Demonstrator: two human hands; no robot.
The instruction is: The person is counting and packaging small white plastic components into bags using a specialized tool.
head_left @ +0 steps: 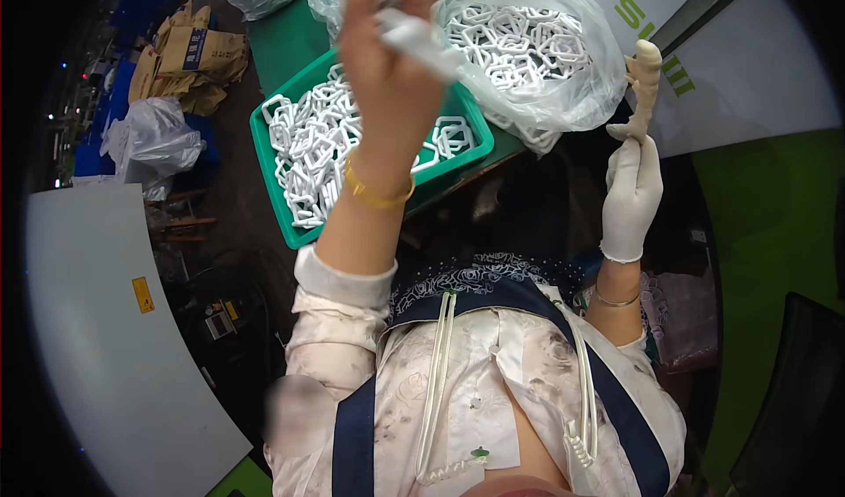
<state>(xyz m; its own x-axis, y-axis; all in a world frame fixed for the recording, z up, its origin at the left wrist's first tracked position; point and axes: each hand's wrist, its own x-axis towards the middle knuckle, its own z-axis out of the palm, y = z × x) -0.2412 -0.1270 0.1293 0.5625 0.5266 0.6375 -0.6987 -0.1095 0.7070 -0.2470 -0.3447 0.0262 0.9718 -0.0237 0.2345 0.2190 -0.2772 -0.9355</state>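
Head view: right hand (631, 193) grips a beige piece (647, 79); left hand (383, 61) is blurred, grip unclear.

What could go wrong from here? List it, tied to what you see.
The left grip reaches across the green bin; a bump from that arm might spill its heaped white links.
The plastic bag gapes open beside the bin, so a snag could scatter more links.
The right grip holds the cream-coloured piece by one end, so it might slip.

left hand (387, 70) is kinda blurry above a green tray (478, 151) of white links (304, 149); gloved right hand (632, 189) grips some beige thing (645, 88)
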